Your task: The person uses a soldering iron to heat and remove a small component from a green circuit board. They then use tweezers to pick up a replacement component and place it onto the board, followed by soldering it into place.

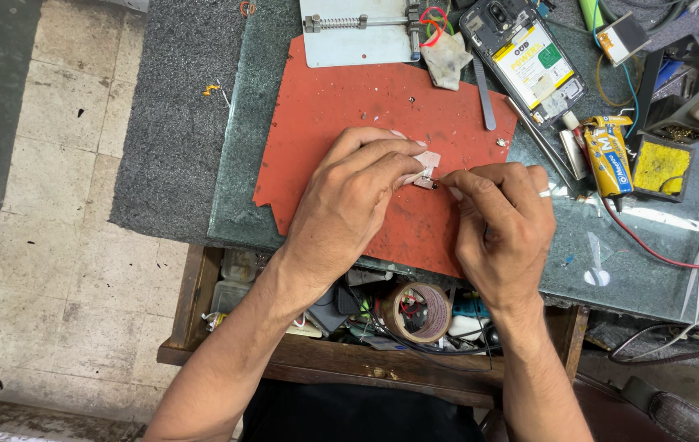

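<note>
Both hands, left (349, 200) and right (496, 217), pinch a small pale, squarish part (427, 164).

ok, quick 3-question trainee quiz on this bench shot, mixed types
1. True or false: both hands meet on a small part over the red mat.
2. Which hand wears a ring: A left, B right?
3. What lies in the open drawer between the forearms?

Key: 1 true. 2 B. 3 a tape roll, among cables and clutter.
</note>
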